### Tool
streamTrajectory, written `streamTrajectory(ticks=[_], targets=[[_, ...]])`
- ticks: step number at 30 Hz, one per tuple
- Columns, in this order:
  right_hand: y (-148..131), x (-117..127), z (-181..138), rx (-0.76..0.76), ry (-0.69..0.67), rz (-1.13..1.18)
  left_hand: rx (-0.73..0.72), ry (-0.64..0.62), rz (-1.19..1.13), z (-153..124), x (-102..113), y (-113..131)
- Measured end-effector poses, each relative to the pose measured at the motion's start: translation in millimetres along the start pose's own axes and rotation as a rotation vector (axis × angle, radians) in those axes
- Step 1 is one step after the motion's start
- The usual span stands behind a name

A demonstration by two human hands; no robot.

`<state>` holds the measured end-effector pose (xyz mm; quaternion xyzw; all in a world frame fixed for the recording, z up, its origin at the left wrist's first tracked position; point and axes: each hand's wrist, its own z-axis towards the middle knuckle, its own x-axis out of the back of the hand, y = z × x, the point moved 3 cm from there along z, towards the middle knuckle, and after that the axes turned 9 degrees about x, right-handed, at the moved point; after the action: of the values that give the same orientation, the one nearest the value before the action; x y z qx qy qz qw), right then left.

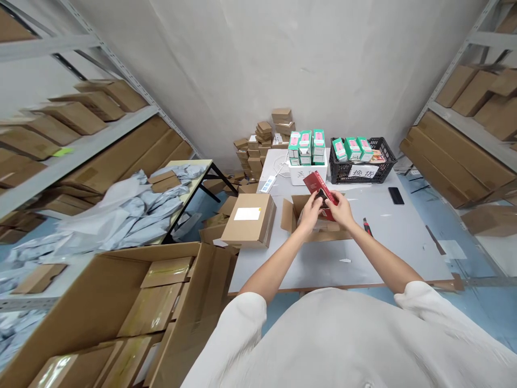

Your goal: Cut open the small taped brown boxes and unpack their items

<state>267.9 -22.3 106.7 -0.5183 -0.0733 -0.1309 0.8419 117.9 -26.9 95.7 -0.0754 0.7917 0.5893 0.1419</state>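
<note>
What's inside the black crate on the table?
Inside the black crate: three green-and-white boxes, plus something orange-brown to their right. The crate's front wall and paper label hide the lower part; anything deeper can't be seen.

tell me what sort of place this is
Probably a parcel-packing or storage room: cardboard boxes line metal shelves, taped boxes lie in a big carton, and an open box stands on the table.

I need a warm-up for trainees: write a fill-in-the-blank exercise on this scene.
1. The left hand and right hand hold a ____ box.
2. The labelled carton stands to the ____ of the open carton.
3. The crate beside the white bin is ____.

Missing words: red; left; black.
</note>
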Motion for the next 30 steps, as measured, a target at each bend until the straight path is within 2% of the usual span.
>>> streamTrajectory(ticks=[3, 6, 10, 13, 16, 19, 25, 30], targets=[[-14.8, -10.8, -9.0, 0.124, -0.090, -0.100, -0.054, -0.005, -0.069, -1.9, 3.4, 5.4], [-19.7, -21.0, -17.2, 0.202, -0.178, -0.166, -0.091, 0.055, -0.088, 3.8, 13.8, 5.1], [-8.5, -25.2, -20.2, 0.200, -0.288, -0.167, -0.160, 0.157, -0.138, 16.0, 33.1, -0.7], [7.2, -15.0, -14.9, 0.169, -0.267, -0.159, -0.128, 0.147, -0.170, 20.9, 45.2, -6.2], [23.6, 1.3, -9.4, 0.100, -0.188, -0.181, -0.087, 0.139, -0.191, 19.3, 54.7, -8.7], [35.7, 13.6, -10.2, -0.048, -0.144, -0.120, -0.066, 0.117, -0.219, 15.6, 61.3, -7.2], [35.7, 17.0, -22.4, -0.343, -0.286, 0.182, -0.015, 0.096, -0.262, 16.6, 75.5, 1.9], [21.3, 16.2, -23.3, -0.403, -0.297, 0.311, 0.026, 0.112, -0.227, 21.4, 85.2, 10.5]])
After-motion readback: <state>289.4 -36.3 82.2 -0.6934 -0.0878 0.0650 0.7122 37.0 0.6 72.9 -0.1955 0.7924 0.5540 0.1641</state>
